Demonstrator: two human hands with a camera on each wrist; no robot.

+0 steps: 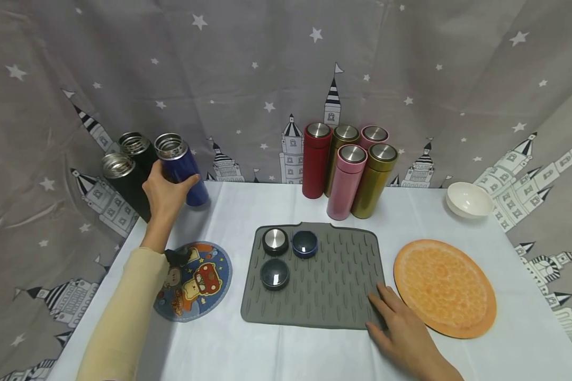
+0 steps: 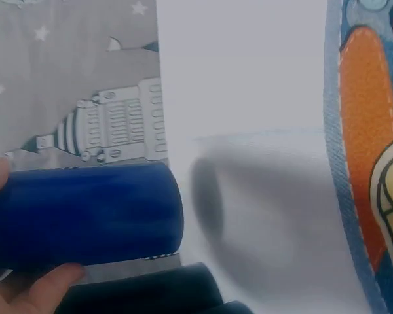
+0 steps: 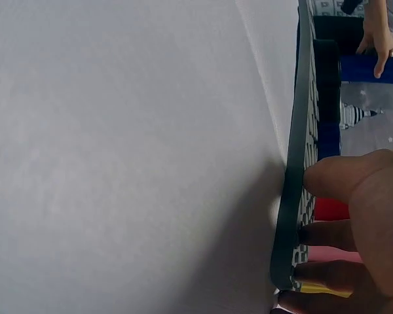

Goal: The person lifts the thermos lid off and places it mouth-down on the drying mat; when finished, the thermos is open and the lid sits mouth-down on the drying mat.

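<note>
My left hand [image 1: 164,197] grips a blue vacuum flask [image 1: 183,169] at the back left, thumb and fingers around its body. Its mouth is uncapped and shows a steel rim. In the left wrist view, the base of the blue flask [image 2: 98,212] is apart from its shadow on the cloth. Two black flasks [image 1: 128,186], uncapped too, stand just left of it. On the grey ridged mat [image 1: 333,296] lie three lids: a black one with a steel top [image 1: 275,241], a blue-rimmed one [image 1: 305,244] and a dark one [image 1: 274,274]. My right hand [image 1: 405,333] rests on the mat's right edge, fingers spread.
Several capped flasks in red [image 1: 316,166], gold [image 1: 373,182] and pink [image 1: 345,185] stand together at the back. A round cartoon mat [image 1: 219,288] lies at left, an orange round mat [image 1: 445,288] at right. A white bowl [image 1: 469,201] sits back right.
</note>
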